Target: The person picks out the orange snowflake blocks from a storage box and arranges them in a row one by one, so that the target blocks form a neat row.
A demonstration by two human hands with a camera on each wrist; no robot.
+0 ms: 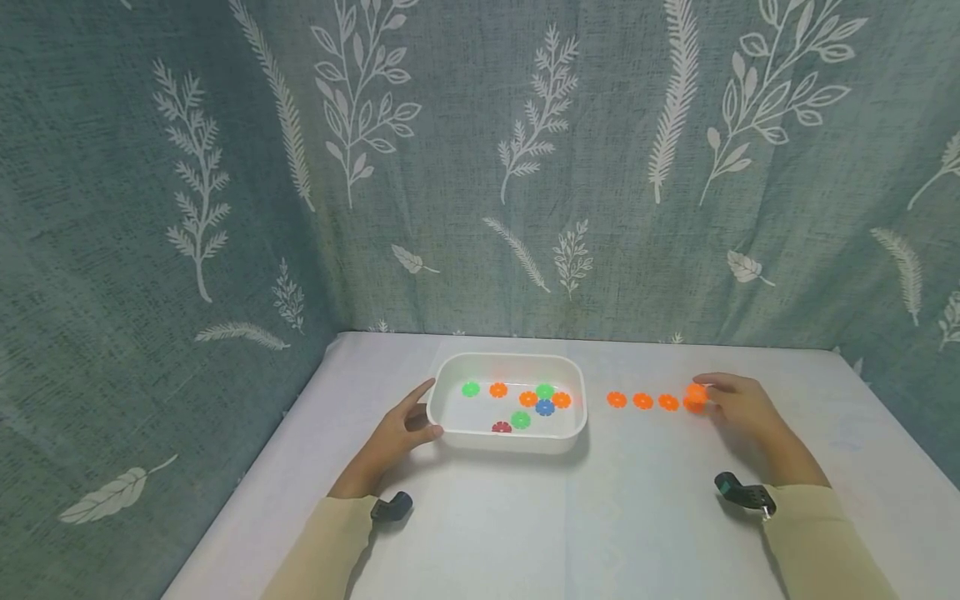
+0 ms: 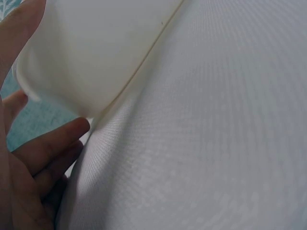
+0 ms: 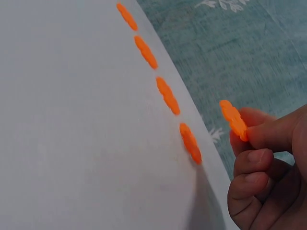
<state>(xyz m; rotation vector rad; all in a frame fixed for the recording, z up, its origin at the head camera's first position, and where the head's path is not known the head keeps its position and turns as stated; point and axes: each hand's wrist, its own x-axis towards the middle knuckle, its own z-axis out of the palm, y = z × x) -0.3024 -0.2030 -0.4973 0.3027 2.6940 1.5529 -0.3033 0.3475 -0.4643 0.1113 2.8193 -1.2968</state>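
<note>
Between thumb and forefinger my right hand [image 1: 746,406] pinches an orange flower-shaped disc [image 3: 233,120], lifted above the table. Below and left of it lies a row of several matching orange discs [image 1: 642,401], the nearest one [image 3: 190,143] partly hidden by the held disc in the head view. My left hand [image 1: 397,433] is at the left end of a white tub [image 1: 495,442], its thumb and fingers spread around that end and touching it. Inside the tub lie loose flower discs: green [image 1: 470,389], orange [image 1: 498,390], blue [image 1: 545,407] and red [image 1: 502,427].
A white cloth [image 1: 495,533] covers the table. Behind it and on the left hangs a green curtain [image 1: 465,208] with white leaf prints. Dark wrist-worn devices [image 1: 742,492] sit at both cuffs. The tub stands left of the orange row.
</note>
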